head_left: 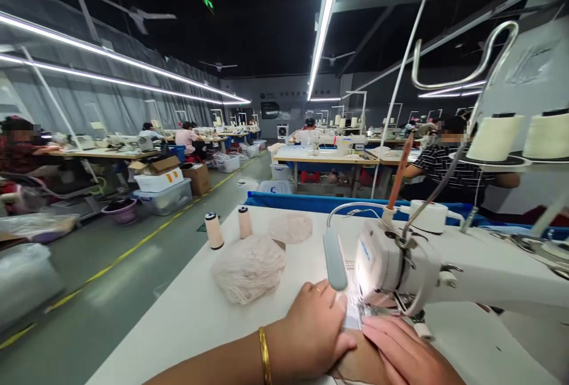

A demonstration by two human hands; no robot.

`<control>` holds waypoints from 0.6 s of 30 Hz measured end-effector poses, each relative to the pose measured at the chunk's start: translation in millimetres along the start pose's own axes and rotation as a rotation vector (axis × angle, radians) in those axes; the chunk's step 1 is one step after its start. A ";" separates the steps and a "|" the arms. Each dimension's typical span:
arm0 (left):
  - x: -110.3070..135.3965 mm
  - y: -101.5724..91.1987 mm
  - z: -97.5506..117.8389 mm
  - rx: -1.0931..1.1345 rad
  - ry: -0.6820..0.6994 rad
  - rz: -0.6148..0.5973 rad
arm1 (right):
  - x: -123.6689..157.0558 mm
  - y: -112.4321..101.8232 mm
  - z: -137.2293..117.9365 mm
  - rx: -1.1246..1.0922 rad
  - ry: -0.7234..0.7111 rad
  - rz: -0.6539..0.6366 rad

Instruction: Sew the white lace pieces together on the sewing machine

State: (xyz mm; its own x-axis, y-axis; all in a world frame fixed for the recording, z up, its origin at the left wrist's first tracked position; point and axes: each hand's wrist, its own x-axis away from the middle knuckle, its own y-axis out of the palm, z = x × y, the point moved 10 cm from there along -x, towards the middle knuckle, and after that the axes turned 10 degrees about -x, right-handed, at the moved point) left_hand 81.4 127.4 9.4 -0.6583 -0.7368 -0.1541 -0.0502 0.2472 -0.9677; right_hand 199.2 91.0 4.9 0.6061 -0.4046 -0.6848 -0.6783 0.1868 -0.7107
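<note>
My left hand (311, 329) lies on the white table (186, 320), fingers curled and pressed down on a pale piece of fabric (353, 314) at the needle of a white sewing machine (427, 266). A gold bangle circles that wrist. My right hand (402, 352) rests beside it with fingers held together flat on the same fabric, just under the machine head. A small lamp on a flexible neck (334, 257) lights the needle area. How much fabric lies under the hands is hidden.
Two heaps of cream lace (249, 266) and two thread cones (214, 230) sit further back on the table. Large cream spools (495, 136) stand on a rack at right. Other people sew at tables beyond; boxes and bins line the aisle at left.
</note>
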 end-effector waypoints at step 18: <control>-12.4 -17.4 -66.4 0.277 -0.186 0.138 | -30.3 5.2 -44.4 -0.160 0.024 -0.073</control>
State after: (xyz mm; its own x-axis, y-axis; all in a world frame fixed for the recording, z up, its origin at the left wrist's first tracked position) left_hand 40.5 174.0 41.4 -0.4954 -0.8166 -0.2962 0.2519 0.1913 -0.9487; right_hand 158.9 64.5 29.2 0.6471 -0.4339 -0.6269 -0.6915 0.0120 -0.7222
